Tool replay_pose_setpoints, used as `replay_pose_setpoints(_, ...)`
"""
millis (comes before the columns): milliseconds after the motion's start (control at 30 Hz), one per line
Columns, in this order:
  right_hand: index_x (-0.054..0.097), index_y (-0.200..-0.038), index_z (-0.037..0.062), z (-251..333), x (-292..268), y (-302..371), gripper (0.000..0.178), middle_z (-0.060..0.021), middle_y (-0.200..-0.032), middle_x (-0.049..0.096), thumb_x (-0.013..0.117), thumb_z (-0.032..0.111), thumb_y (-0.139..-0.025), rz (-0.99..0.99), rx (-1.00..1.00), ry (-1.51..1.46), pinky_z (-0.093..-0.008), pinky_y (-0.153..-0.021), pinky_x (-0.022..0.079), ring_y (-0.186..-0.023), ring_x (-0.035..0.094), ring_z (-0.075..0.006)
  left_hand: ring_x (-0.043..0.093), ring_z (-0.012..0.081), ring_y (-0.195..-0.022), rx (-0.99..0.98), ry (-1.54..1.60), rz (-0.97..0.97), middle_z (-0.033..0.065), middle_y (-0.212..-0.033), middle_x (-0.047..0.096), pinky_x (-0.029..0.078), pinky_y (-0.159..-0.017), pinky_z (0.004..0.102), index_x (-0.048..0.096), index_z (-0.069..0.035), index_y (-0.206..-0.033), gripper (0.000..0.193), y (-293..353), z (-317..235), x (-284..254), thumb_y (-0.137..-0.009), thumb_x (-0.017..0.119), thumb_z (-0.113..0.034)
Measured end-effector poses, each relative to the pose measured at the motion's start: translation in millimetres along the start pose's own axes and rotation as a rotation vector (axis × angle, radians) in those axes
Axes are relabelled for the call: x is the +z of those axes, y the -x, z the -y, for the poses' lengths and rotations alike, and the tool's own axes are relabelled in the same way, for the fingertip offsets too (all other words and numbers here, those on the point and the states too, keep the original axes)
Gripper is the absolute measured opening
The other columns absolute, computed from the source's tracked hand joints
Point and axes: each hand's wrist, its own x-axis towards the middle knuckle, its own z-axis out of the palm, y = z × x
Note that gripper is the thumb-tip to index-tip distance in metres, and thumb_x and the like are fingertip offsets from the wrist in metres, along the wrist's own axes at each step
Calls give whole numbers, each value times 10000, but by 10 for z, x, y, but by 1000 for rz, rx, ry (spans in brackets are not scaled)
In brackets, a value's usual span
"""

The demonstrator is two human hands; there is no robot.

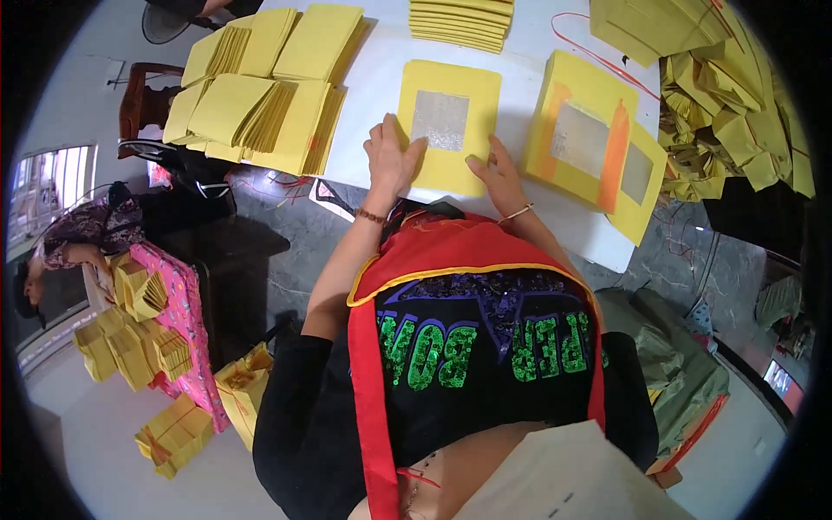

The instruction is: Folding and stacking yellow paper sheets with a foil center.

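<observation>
In front of me on the table lies a yellow joss paper sheet [442,119] with a silver foil rectangle in its middle. My left hand [390,158] is at its left edge, fingers spread and thumb over the paper. At the right edge rests my right hand [500,178], thumb and fingers apart. To the right stands a thick stack of the same paper [548,95], its top marked with two orange stripes beside the foil. Another foil sheet [648,186] sticks out from that stack's right side.
Folded yellow paper bundles [260,113] crowd the table's left. A further stack [461,22] sits at the far edge, and a red string [598,56] lies beyond the right stack. Crumpled yellow papers [719,113] heap at right. Left, a person [87,234] is beside a pink-covered table [186,312].
</observation>
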Motion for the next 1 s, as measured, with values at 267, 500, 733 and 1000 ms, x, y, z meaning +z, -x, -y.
replay_pose_setpoints(267,293,-1276,-71,20,47,-47,684,-193,-1267,356,632,242,-771,60,110,-140,-318,-887,388,-1056,460,-239,600,250,-777,-255,885,365,151,-885,598,482,-709,302,434,48,-1104,442,-387,189,38,-767,614,-174)
replay_pose_setpoints(500,176,-1319,-18,358,63,-127,881,-177,-1257,345,720,218,-668,-373,-466,389,-384,-986,270,-1156,344,-282,603,206,-697,209,383,394,117,-768,608,464,-637,313,531,-48,-987,226,-536,-40,-676,-765,569,-70)
replay_pose_setpoints(733,365,-1187,-10,544,29,-355,628,-115,-1050,535,716,149,-692,-191,-322,-122,-280,-765,446,-911,534,-169,572,284,-745,770,-191,282,95,-827,607,434,-648,382,554,-109,-995,265,-383,-283,-1316,-731,577,-91)
replay_pose_setpoints(1000,502,-1052,16,350,-8,-278,352,-66,-925,583,661,56,-740,7,-233,-299,-261,-770,450,-864,536,-114,503,197,-1037,85,950,513,112,-1104,526,400,-904,313,245,-101,-1340,783,-160,422,-1178,-683,659,4)
